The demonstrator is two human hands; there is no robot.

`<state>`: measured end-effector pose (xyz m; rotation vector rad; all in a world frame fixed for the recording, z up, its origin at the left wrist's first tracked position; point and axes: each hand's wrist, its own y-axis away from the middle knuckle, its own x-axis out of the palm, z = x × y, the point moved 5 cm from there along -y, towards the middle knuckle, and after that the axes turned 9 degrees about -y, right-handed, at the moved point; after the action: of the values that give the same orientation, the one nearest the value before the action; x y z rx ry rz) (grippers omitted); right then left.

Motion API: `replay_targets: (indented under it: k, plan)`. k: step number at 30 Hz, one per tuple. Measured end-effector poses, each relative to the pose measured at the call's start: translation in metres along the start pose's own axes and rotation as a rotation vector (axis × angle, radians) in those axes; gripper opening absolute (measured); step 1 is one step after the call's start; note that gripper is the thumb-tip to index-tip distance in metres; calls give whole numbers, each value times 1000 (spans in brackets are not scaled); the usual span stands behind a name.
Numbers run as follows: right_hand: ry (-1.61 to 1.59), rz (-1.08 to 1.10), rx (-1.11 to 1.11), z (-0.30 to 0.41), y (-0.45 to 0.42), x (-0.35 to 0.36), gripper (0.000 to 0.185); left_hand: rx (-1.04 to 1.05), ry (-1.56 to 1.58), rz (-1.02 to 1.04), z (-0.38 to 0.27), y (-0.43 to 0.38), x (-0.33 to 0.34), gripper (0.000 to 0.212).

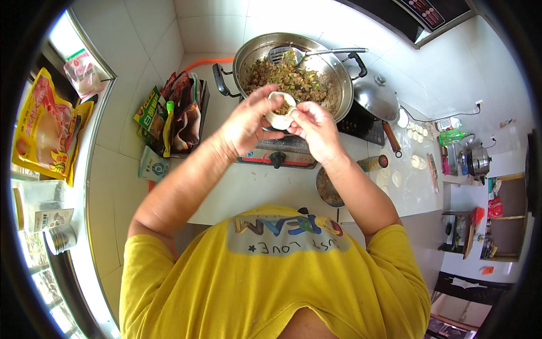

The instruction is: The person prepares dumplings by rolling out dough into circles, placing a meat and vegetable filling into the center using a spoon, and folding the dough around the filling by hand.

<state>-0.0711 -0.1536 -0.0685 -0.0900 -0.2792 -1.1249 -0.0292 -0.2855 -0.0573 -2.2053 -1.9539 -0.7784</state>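
Between my hands is a round dough wrapper (278,122), cupped around some chopped filling (283,109). My left hand (247,123), slightly blurred, curves around its left side with the thumb at the rim. The fingertips of my right hand (318,132) pinch the wrapper's right edge. Just beyond my hands, a wide steel wok (344,91) with black handles holds a cooked, chopped filling mixture (292,77). A slotted metal turner (322,51) lies across it, its head in the mixture.
Under the wok is a gas stove (277,159). Right of it are a lidded pan (377,96), a glass jar (372,163), a metal bowl (328,190), dough rounds (396,178) and a knife (432,173). Seasoning packets (154,108) fill a box at left.
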Motion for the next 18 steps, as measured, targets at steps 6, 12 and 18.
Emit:
replay_targets:
  k: [6, 12, 18]
  plan:
    - [188, 64, 33, -8, 4, 5, 8, 4, -57, -224, 23, 0, 1, 27]
    - [944, 268, -728, 33, 18, 27, 10, -63, -182, -230, 26, 2, 1, 22]
    - [757, 52, -416, 22, 11, 8, 23, -9, -143, -202, 28, 2, 5, 20]
